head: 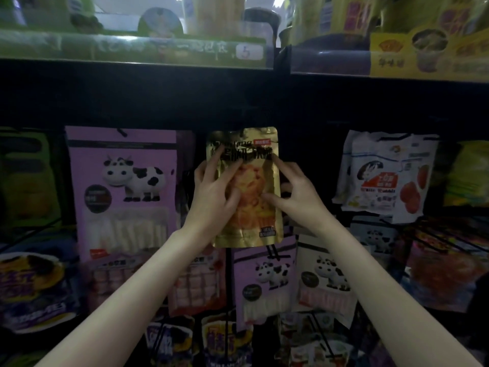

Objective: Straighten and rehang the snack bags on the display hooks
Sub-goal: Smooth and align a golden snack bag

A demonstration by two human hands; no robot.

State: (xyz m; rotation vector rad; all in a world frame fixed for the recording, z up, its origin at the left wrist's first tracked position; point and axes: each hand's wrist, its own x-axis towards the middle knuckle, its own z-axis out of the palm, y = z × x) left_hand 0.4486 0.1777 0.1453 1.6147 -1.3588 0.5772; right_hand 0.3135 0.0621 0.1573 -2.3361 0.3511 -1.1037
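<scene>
- Gold snack bag [244, 189]: held upright at the centre of the display, between the large purple cow-print bag [121, 192] and the white rabbit-print bag [383, 176]; its top edge sits up in the dark band under the shelf [185, 70], likely where its hook is. Whether the hang hole is on a hook cannot be told.
- Left hand [214, 192]: grips the bag's left edge, fingers spread over the front, seemingly to flatten it and keep it square.
- Right hand [293, 192]: pinches the right edge, thumb on the front and index finger reaching up the side, steadying the opposite side.
- Smaller cow-print bags [264, 282]: hang below on black wire hooks [272, 251], some tilted, probably awaiting straightening.
</scene>
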